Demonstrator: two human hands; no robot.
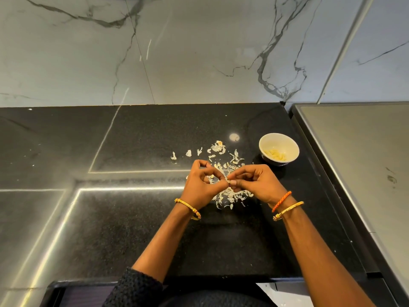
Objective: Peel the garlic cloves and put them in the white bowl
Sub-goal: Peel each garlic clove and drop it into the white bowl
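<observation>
Both my hands meet over the black counter, pinching one small garlic clove between their fingertips. My left hand holds it from the left, my right hand from the right with the thumb on it. Most of the clove is hidden by the fingers. The white bowl stands to the right and a little beyond my hands, with several peeled cloves inside. Loose garlic skins lie scattered under and beyond my hands.
A grey appliance top borders the counter on the right, close to the bowl. A marble wall rises behind the counter. The counter's front edge runs just below my forearms.
</observation>
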